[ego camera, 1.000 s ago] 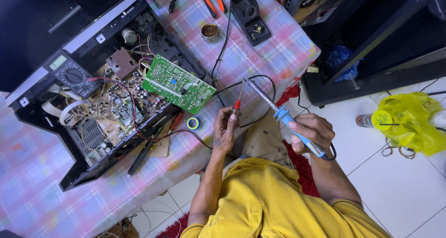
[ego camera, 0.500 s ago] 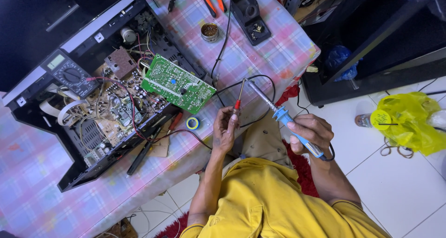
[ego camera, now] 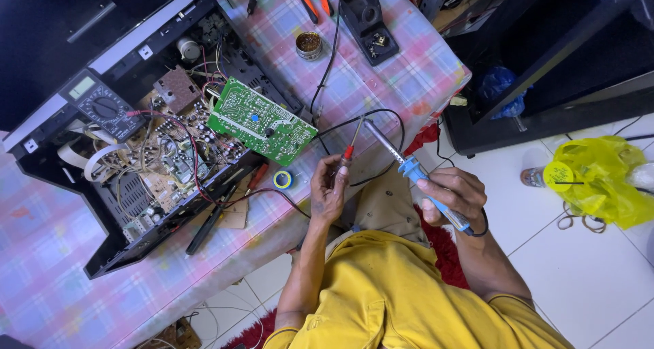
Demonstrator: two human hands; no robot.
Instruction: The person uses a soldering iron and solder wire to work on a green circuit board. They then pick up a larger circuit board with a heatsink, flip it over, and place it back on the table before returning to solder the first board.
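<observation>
Holding: right hand [ego camera: 451, 193] gripped blue soldering iron [ego camera: 415, 173], light, stiff, by its handle.
Left hand [ego camera: 332, 193]: pinched red probe [ego camera: 349, 151] beside green circuit board [ego camera: 262, 120].

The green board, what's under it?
The green board leans on the edge of the open black case, partly over the checked tablecloth. Brown boards and wires lie beside it. What sits directly beneath it is covered.

Yellow short-sleeved shirt [ego camera: 402, 287], khaki trousers [ego camera: 385, 202], bare forearms
</observation>
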